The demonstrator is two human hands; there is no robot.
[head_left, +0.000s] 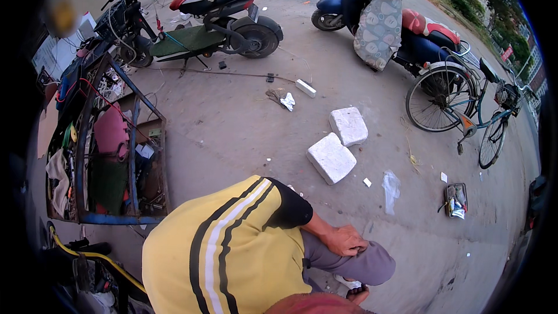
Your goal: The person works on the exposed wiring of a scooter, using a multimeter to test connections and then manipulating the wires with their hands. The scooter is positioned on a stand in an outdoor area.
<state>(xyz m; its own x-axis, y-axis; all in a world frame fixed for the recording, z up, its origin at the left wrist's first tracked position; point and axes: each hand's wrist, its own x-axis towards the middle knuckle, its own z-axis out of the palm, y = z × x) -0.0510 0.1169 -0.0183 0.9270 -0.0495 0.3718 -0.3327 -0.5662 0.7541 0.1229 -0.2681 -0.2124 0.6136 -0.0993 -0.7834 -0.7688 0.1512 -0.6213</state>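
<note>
My left hand lies on the bent knee of my purple-grey trouser leg. Its fingers curl down into the cloth, which creases around them. Close to the lower edge, my right hand shows only in part, beside a white shoe. Something dark appears at its fingers, too small and covered to name. My yellow shirt with black and white stripes fills the lower middle. A maroon cloth-like shape covers part of the lower edge. Ahead of my knee, two white foam-like blocks touch on the ground.
An open metal-framed box of scraps stands left. Beyond it is an electric scooter. A blue scooter and a bicycle stand far right. A small tray of items and a clear plastic bag lie right.
</note>
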